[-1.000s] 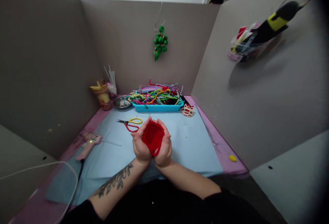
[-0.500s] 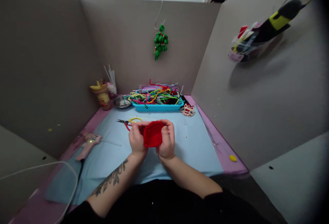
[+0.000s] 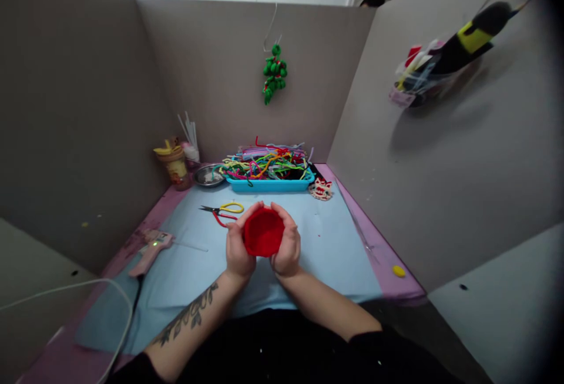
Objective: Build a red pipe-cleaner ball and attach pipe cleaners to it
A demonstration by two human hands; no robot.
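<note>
A red, fuzzy-looking bowl-shaped piece [image 3: 264,232] is cupped between both palms above the blue cloth, its hollow side facing me. My left hand [image 3: 240,249] curves round its left side, with the fingers along the far rim. On the opposite side my right hand [image 3: 286,246] wraps it in the same way. Its underside is hidden by the palms. Just left of the hands lie scissors [image 3: 222,211] with one yellow and one red handle, blades pointing left.
A blue tray [image 3: 271,185] heaped with colourful pipe cleaners stands at the back. A pink glue gun [image 3: 152,252] with a cable lies left. Behind it are a metal dish [image 3: 209,176] and a cup [image 3: 176,167]. Grey partitions [image 3: 247,78] enclose the table.
Both hands have shifted their hold from gripping the red piece's rim to cupping it from the sides. The piece now looks rounder, and more of the scissors' handles shows.
</note>
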